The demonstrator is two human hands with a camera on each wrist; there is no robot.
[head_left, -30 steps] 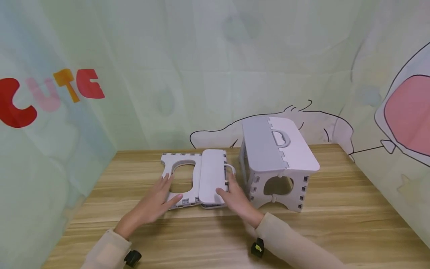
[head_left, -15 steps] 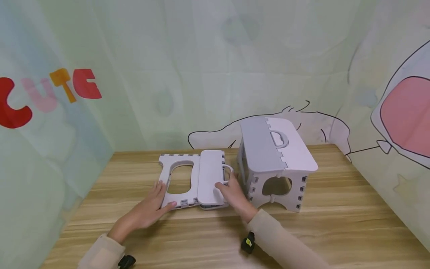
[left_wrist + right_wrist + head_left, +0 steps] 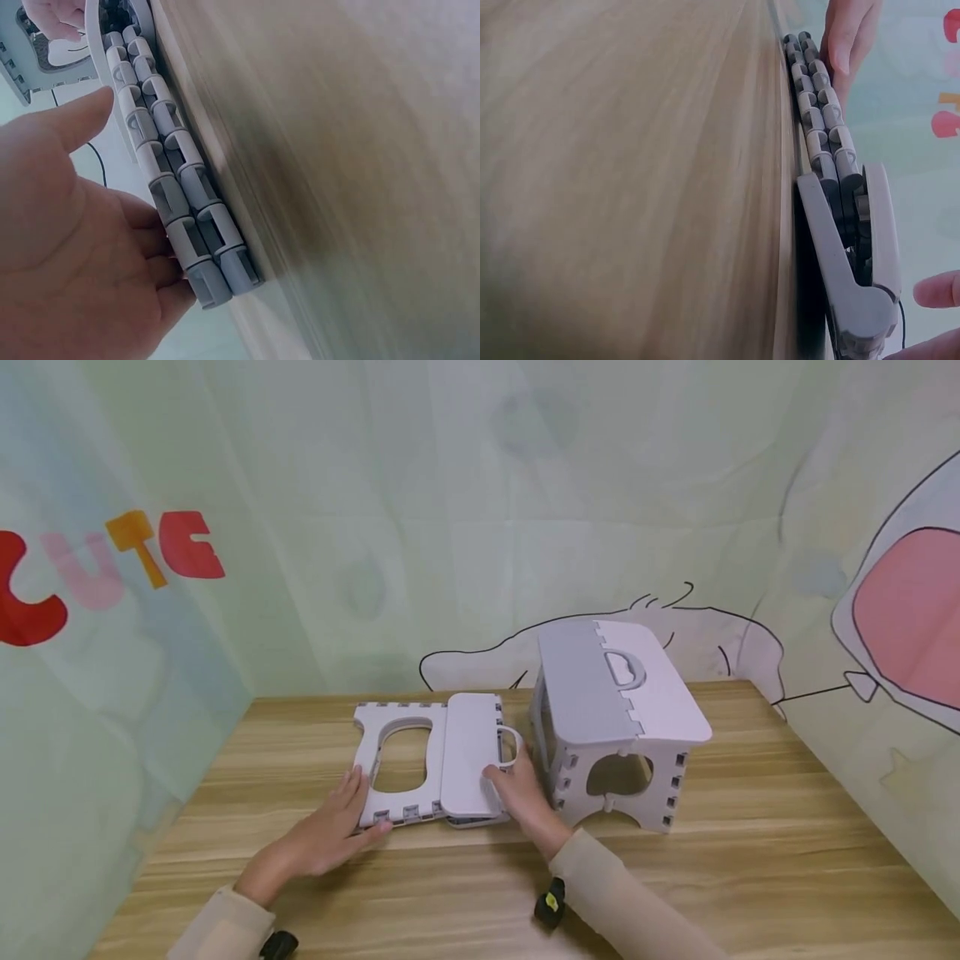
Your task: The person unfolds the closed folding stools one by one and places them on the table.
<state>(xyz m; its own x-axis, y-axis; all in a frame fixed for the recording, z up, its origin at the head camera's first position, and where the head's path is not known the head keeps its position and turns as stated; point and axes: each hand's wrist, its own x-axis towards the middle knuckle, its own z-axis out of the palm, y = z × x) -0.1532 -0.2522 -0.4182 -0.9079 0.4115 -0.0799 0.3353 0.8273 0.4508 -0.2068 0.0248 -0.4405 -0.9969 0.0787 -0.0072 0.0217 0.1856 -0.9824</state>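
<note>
A folded pale grey step stool [image 3: 470, 752] lies flat on the table [image 3: 420, 902], its seat panel on the right and its leg frame on the left. My left hand [image 3: 326, 833] touches the left side of the leg frame; in the left wrist view its fingertips are hidden behind the hinge-like edge [image 3: 161, 150]. At the stool's right side, beside the loop handle [image 3: 516, 745], is my right hand [image 3: 527, 793]. Its thumb [image 3: 939, 289] extends over the seat panel, with a small gap showing in the right wrist view. The other fingertips are partly hidden.
A second grey and white step stool [image 3: 588, 681] stands unfolded close to the right hand. A printed curtain [image 3: 465, 527] hangs behind the table and along both sides. Bare table surface lies in front of the flat stool.
My left hand has moved left and nearer, from the frame's opening to its outer edge. My right hand has shifted slightly. The stool is still folded flat.
</note>
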